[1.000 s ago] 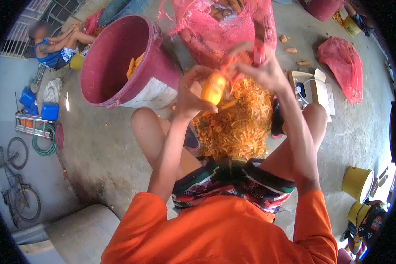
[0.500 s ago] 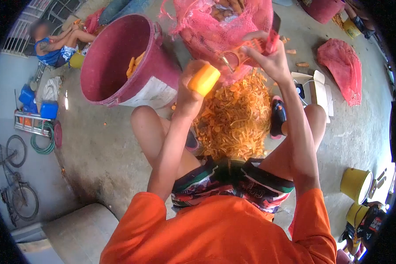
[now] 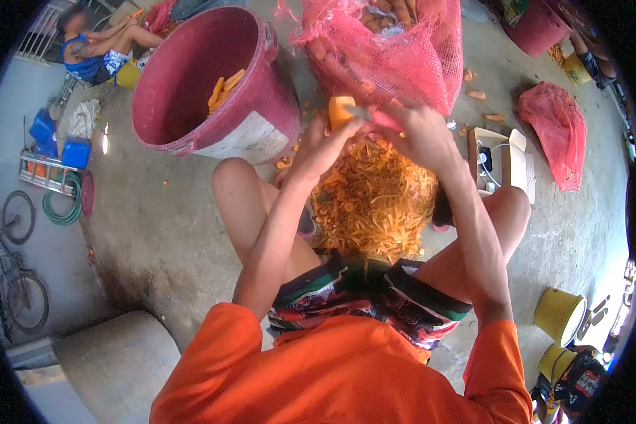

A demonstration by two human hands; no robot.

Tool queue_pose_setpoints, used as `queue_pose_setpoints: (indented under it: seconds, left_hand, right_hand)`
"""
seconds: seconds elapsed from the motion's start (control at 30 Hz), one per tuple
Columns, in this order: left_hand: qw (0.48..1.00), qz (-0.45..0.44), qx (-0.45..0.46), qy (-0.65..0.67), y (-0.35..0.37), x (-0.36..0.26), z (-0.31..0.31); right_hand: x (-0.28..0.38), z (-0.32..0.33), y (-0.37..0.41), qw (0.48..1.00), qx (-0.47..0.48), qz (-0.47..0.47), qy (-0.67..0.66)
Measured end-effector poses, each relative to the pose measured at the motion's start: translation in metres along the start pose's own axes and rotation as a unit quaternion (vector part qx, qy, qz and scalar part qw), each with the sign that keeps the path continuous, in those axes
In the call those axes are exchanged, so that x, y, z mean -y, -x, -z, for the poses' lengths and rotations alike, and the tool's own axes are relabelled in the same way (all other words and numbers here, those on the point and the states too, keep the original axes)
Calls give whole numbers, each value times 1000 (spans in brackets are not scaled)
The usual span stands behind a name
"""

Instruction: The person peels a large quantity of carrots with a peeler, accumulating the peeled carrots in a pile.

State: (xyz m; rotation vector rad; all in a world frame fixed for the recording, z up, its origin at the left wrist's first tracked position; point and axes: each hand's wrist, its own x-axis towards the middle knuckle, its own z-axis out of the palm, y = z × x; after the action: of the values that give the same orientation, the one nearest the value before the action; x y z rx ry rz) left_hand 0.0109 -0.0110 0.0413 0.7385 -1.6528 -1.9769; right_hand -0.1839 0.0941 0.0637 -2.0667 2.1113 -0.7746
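Note:
My left hand [image 3: 319,147] is closed around a peeled orange carrot [image 3: 341,112], held above the peelings. My right hand [image 3: 420,134] grips a knife by its pink-red handle [image 3: 386,120], with the blade against or close to the carrot. Under both hands lies a heap of orange peelings [image 3: 381,198] on the floor between my feet. A pink mesh sack [image 3: 431,63] with unpeeled carrots stands just beyond my hands. At the left, a large maroon tub [image 3: 261,99] holds a few peeled carrots [image 3: 226,90].
A seated person [image 3: 95,53] is at the upper left. An open cardboard box [image 3: 502,166] and a red mesh sack [image 3: 555,131] lie on the right. Yellow buckets [image 3: 558,314] stand at the lower right, a bicycle [image 3: 18,272] at the far left.
My hands have come together over the peelings. The orange peeler no longer shows in my right hand, and the knife now meets or nears the carrot. The view has shifted slightly.

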Motion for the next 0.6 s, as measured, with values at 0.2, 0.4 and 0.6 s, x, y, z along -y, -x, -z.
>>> queue_pose_setpoints:
  seconds: [0.2, 0.4, 0.6]
  left_hand:
    - [998, 6, -22, -50, -3, 13, 1]
    - [986, -76, -74, -125, 2, 13, 0]
    - [994, 31, -67, -80, 2, 25, 9]
  right_hand:
    - [12, -14, 1, 999, 33, 26, 9]
    - [14, -26, 2, 998, 64, 12, -2]
    - [14, -41, 5, 997, 77, -15, 7]
